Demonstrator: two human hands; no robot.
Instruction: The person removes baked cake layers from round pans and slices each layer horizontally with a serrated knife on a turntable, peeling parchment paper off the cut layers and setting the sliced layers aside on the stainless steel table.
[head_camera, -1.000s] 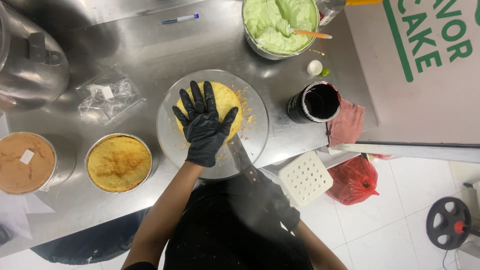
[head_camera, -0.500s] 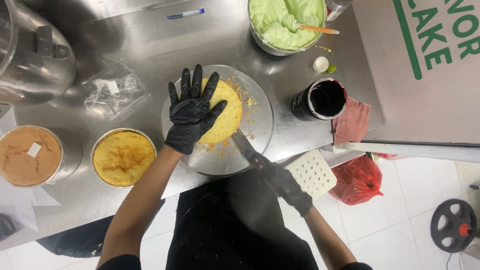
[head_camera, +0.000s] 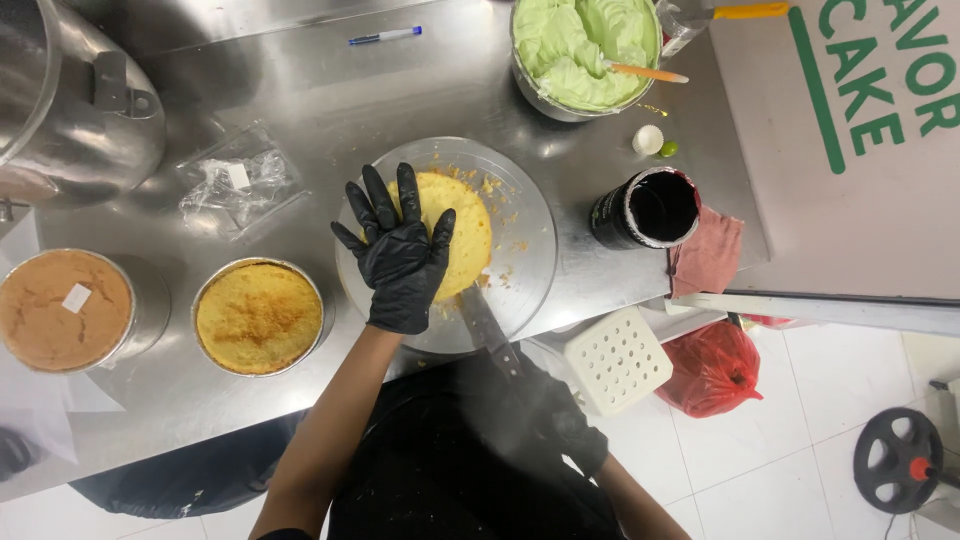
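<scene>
A round yellow cake (head_camera: 465, 225) sits on a metal turntable plate (head_camera: 525, 260) on the steel counter. My left hand (head_camera: 398, 255), in a black glove, lies flat on top of the cake with fingers spread. My right hand (head_camera: 565, 425), also black-gloved, grips the handle of a long knife (head_camera: 485, 325) whose blade enters the cake's near side, level with the plate. Crumbs lie scattered on the plate around the cake.
Left of the plate stand a tin of yellow cake (head_camera: 258, 317) and a tin of brown cake (head_camera: 65, 308). A bowl of green cream (head_camera: 585, 50), a dark cup (head_camera: 650, 208), a pink cloth (head_camera: 708, 255), a plastic bag (head_camera: 238, 185), a mixer bowl (head_camera: 70, 100) and a pen (head_camera: 385, 36) surround it.
My left hand has shifted from the cake's middle toward its left side, uncovering more cake. The knife stays in the cake's near edge, and my right hand has drawn back toward me.
</scene>
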